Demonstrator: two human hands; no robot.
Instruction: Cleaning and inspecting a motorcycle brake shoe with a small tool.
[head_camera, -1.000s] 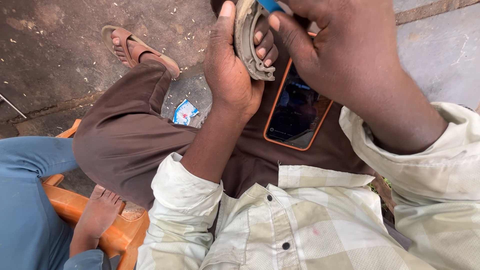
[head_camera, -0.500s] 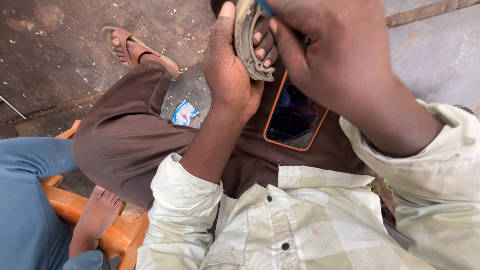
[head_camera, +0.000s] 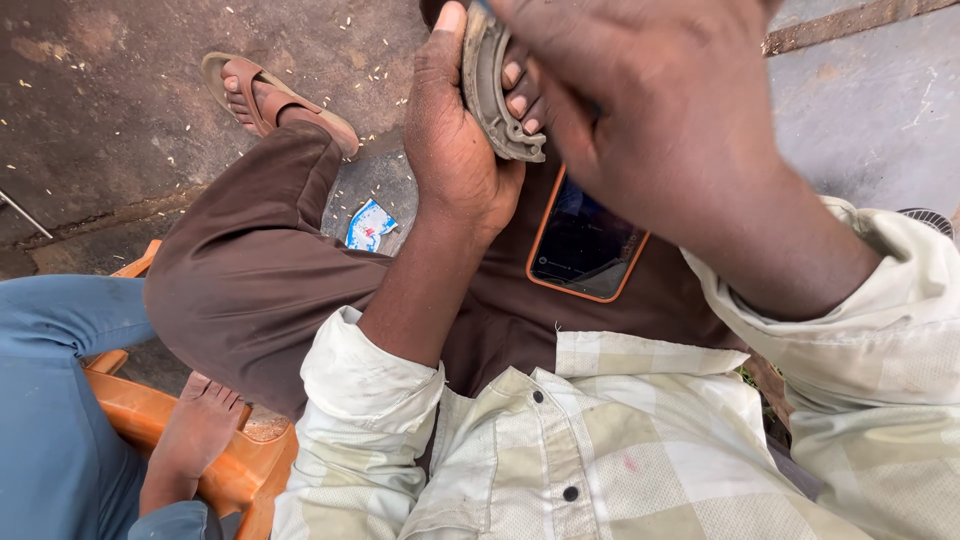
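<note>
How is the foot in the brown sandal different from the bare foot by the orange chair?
The foot in the brown flip-flop sandal rests on the dark ground at the top, beyond a brown trouser leg. The bare foot wears nothing and rests on the orange plastic chair at the bottom left, beside blue trousers, so it seems to be another person's. The sandalled foot's toes point up-left; the bare foot's point up-right. Both look dusty.

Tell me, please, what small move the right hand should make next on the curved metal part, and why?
Probably ease the right hand slightly aside. It covers the top of the curved metal part, so the spot being worked is hidden. The left hand already grips the part from the side, fingers wrapped behind, so it should stay steady above the phone on the lap.
</note>
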